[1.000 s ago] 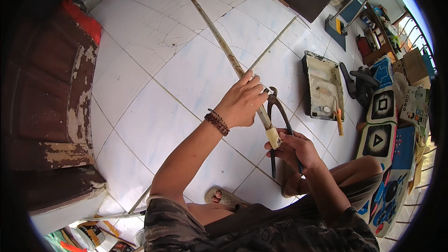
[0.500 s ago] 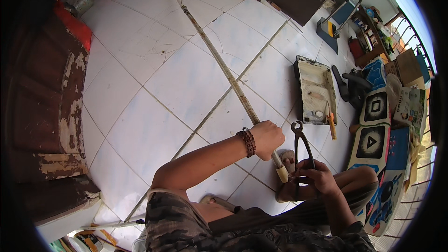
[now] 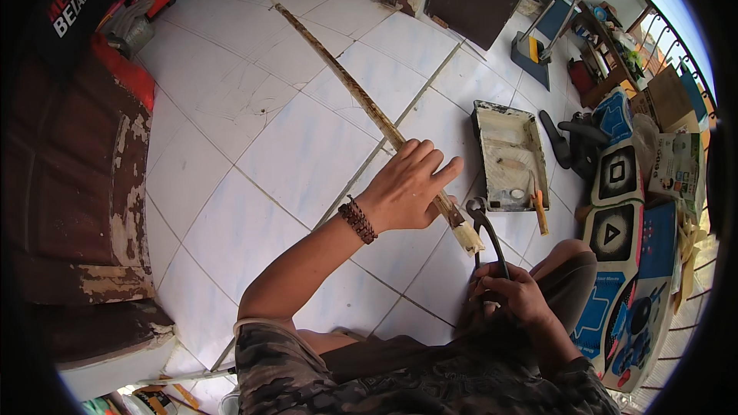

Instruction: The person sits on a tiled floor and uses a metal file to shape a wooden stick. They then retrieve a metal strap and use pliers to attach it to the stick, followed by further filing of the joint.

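My left hand (image 3: 413,184) grips a long, thin, brown-stained pole (image 3: 346,81) close to its near end, with the index finger partly raised. The pole slants away to the far left, and its near end is pale and rough. In my right hand (image 3: 509,292) are dark metal pincers (image 3: 496,242), held by the handles, jaws upward. Those jaws stand just right of the pole's pale end; whether they touch it I cannot tell. Handle ends are partly hidden by my right fingers.
A paint-stained roller tray (image 3: 511,157) lies on the white tiles with an orange-handled tool (image 3: 540,207) at its edge. Printed boxes (image 3: 615,234) line the right side. A peeling brown door (image 3: 84,200) stands left; a dustpan (image 3: 530,58) is farther back.
My left hand and the pole's near end have risen and shifted farther from my body. My right hand has moved slightly left, bringing the pincers' jaws near the pole's end.
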Action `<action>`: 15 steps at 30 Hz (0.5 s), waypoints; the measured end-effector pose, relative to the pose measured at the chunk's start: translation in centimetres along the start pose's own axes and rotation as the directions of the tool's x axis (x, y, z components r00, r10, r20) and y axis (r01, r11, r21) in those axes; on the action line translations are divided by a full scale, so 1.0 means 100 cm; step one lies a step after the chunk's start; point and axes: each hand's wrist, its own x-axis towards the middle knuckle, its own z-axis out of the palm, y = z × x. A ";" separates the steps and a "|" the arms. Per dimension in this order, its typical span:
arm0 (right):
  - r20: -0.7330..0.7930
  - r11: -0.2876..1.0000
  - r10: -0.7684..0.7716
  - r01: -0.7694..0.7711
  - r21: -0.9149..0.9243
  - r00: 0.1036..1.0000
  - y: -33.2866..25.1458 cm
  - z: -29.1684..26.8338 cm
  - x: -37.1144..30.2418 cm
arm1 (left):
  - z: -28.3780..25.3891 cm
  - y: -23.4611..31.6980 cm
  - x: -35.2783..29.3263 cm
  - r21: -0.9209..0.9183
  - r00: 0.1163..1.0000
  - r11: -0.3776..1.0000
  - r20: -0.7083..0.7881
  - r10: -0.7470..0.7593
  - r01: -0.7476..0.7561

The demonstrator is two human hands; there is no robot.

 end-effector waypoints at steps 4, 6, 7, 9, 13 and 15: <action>0.207 0.999 0.031 -0.032 0.003 0.978 -0.007 -0.003 -0.017 | -0.014 -0.017 0.026 0.091 0.999 0.996 -0.032 0.020 -0.017; 0.360 0.998 -0.026 0.046 -0.047 0.933 -0.009 -0.014 -0.023 | -0.021 -0.015 0.049 0.110 0.983 0.993 -0.168 0.068 -0.050; 0.432 0.993 -0.054 0.094 -0.073 0.900 -0.009 -0.020 -0.028 | -0.016 -0.012 0.055 0.103 0.976 0.993 -0.207 0.070 -0.049; 0.537 0.985 -0.115 0.167 -0.049 0.836 -0.013 -0.030 -0.033 | -0.010 -0.009 0.068 0.106 0.956 0.993 -0.282 0.079 -0.051; 0.587 0.983 -0.147 0.053 0.174 0.796 -0.028 -0.042 -0.052 | -0.004 -0.008 0.090 0.146 0.945 0.989 -0.320 0.065 -0.019; 0.589 0.945 -0.164 -0.046 0.325 0.791 -0.027 -0.051 -0.059 | 0.004 -0.010 0.093 0.169 0.909 0.986 -0.411 0.071 -0.001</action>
